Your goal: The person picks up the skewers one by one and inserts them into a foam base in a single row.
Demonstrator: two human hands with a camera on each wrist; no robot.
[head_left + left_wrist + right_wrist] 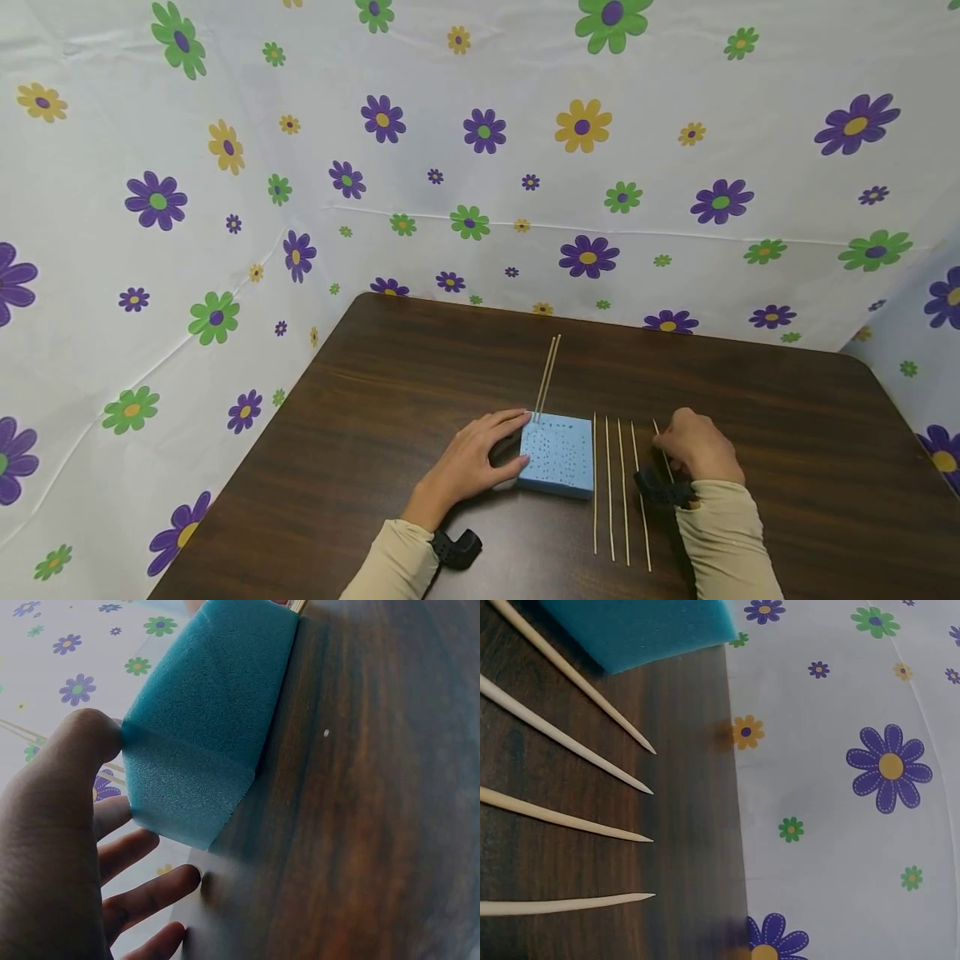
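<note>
Head view: soft, even light, faint sheen on table (528, 554). L wrist view: dim, L hand (64, 840) in shade, table blurry. R wrist view: dimmish.

A dark wood-grain table (420, 358) carries a blue block (557, 454) and, beside it, four thin sticks (623, 492).

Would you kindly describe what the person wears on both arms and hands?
The long beige fabric left sleeve matches the right sleeve. A curved black left wrist device resembles the black right wrist device. The left hand and right hand are ungloved.
</note>
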